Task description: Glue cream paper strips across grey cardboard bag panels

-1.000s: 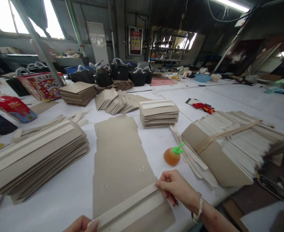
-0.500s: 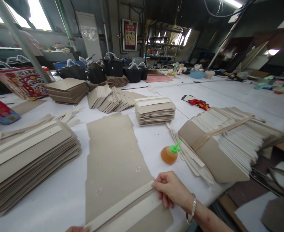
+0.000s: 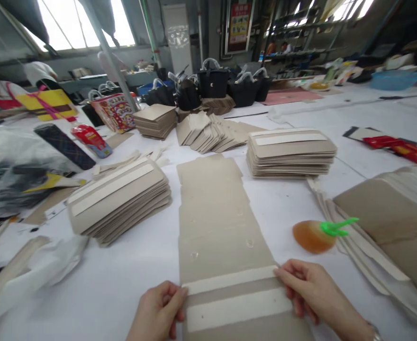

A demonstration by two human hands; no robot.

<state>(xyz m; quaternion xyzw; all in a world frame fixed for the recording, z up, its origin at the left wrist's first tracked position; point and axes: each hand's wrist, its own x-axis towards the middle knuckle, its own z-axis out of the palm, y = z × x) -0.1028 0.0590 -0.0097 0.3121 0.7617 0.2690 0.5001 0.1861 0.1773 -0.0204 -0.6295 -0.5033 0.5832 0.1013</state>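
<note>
A long beige cardboard sheet (image 3: 213, 203) lies flat before me, with small clear glue spots on it. Across its near part run two pale strips, an upper cardboard strip (image 3: 231, 280) and a wider lower strip (image 3: 239, 309). My left hand (image 3: 160, 308) is closed, thumb and fingers pinching the left end of the upper strip. At the other end, my right hand (image 3: 311, 289) pinches the strip by the sheet's right edge. Just beyond that hand, an orange squeeze bottle with a green nozzle (image 3: 315, 236) lies on the table.
Stacks of cut cardboard stand left (image 3: 123, 199) and right (image 3: 290, 154) of the sheet. A larger cardboard bundle (image 3: 382, 213) and loose strips (image 3: 365, 260) are at the right. Black handbags (image 3: 212, 83) line the back. A red bottle (image 3: 91, 137) and plastic wrapping (image 3: 13, 166) lie left.
My view has swung left, bringing my left hand and more of the table's left side into sight. Both hands remain at the ends of the upper strip.
</note>
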